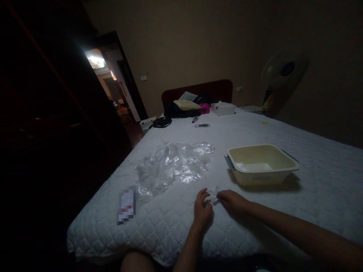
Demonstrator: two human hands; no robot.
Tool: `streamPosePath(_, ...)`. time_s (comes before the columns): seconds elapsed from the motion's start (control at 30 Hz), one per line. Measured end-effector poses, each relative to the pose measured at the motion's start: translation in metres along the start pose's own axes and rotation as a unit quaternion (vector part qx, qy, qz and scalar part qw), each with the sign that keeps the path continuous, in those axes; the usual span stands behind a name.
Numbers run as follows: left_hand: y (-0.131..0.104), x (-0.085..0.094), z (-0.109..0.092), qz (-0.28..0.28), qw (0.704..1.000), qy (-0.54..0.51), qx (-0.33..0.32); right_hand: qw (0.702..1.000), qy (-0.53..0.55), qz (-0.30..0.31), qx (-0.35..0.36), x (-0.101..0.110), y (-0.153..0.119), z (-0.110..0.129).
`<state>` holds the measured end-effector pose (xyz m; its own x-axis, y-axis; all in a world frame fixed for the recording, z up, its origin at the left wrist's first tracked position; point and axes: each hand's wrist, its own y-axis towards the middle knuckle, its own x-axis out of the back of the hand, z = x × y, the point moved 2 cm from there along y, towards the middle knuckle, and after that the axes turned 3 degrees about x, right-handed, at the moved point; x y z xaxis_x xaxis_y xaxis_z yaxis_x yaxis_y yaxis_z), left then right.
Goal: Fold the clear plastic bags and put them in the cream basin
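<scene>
One bit of plastic point(216, 190) was near the tub point(263, 177), pinched in the fingers of the right hand point(233, 200), while the left hand point(203, 211) curved beside it with fingers loose, likely so both could reach it.

**No readable lettering**

Over my remote feed I can read nothing: the mark point(261, 178) on the tub point(242, 176) is too faint, and the white item point(126, 206) on the bed point(161, 226) is blurred into blocks.
</scene>
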<state>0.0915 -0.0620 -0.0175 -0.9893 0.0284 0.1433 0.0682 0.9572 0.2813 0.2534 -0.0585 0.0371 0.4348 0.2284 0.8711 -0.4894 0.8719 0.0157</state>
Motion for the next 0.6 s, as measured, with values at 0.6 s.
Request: streamPosePath(0.6, 0.009, -0.010, -0.032, 0.055, 0.930, -0.292, 0.218, 0.969, 0.242, -0.040, -0.020, 0.072, 0.020, 0.020)
